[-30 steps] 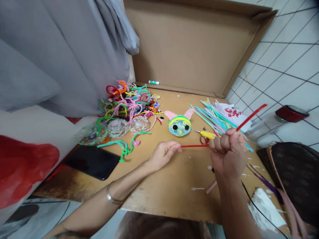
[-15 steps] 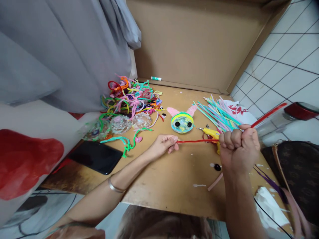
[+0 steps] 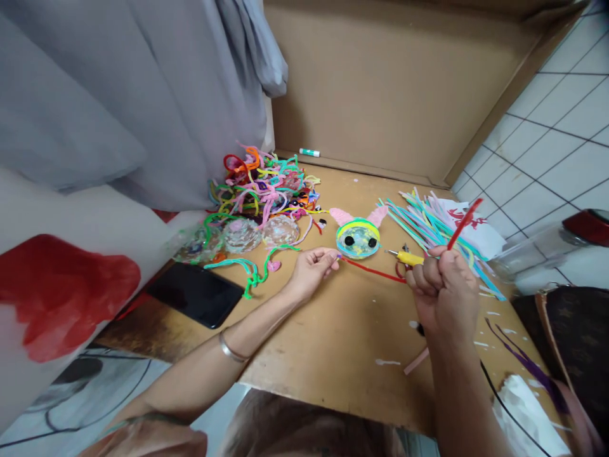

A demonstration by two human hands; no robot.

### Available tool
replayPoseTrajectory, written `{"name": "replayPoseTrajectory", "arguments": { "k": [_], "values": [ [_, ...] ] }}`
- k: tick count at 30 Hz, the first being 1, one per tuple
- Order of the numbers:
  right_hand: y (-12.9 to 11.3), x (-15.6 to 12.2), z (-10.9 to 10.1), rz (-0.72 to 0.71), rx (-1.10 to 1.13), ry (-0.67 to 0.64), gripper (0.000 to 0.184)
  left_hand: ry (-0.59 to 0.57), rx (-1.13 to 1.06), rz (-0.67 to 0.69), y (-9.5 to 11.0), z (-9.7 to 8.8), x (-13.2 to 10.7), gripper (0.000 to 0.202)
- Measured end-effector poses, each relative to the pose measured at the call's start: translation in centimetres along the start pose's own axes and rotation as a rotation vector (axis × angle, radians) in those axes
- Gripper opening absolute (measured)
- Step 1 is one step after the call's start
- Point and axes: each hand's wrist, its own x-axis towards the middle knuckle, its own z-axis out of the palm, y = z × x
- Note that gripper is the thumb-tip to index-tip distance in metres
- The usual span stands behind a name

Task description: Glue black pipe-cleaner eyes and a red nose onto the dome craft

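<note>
Within 1 second the left hand (image 3: 311,270), pinching the red stem's (image 3: 375,271) end, had moved up beside the face (image 3: 358,238). The right hand (image 3: 445,292) stayed fisted round the stem, seemingly bending it.

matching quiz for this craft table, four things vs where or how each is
1 red pipe cleaner
2 black phone
3 glue stick
4 round face craft

A at the foot of the cardboard wall
B held by left hand and right hand
C near the table edge, left side
D pink ears, black eyes

Pairs: 1-B, 2-C, 3-A, 4-D
</note>
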Motion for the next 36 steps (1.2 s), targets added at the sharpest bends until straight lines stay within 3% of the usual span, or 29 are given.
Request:
{"name": "replayPoseTrajectory", "arguments": {
  "k": [4,9,11,17,20,24,27,31,36],
  "values": [
    [0.0,-0.3,-0.2,0.088,-0.071,-0.101,0.009,0.029,0.016,0.001,-0.3,-0.1,0.1,0.038],
    [-0.6,-1.2,-1.1,0.217,-0.077,-0.516,0.022,0.023,0.151,0.083,-0.7,-0.5,0.3,0.037],
    [-0.5,-1.3,-1.3,0.284,-0.122,-0.587,0.032,0.019,0.191,0.113,-0.7,-0.7,0.4,0.036],
    [1.2,-1.4,0.2,0.162,-0.62,-0.329,0.037,-0.033,0.275,0.19,-0.2,-0.5,-0.4,0.036],
    [2.4,-2.1,1.3,0.259,-0.72,-0.414,0.044,-0.086,0.266,0.194,0.0,-0.1,-1.2,0.036],
    [4.0,-2.9,2.0,0.342,-0.662,-0.443,0.038,-0.142,0.249,0.2,0.0,0.1,-1.9,0.036],
    [4.6,-3.0,1.8,0.314,-0.679,-0.341,0.036,-0.153,0.398,0.355,-0.2,0.1,-2.0,0.03],
    [4.2,-2.6,1.4,0.156,-0.8,-0.312,0.04,-0.248,0.788,0.709,-0.4,-0.1,-1.8,0.03],
    [4.4,-2.6,0.9,0.067,-0.91,-0.341,0.04,-0.286,1.142,0.839,-0.5,-0.2,-1.7,0.032]
  ]
}}
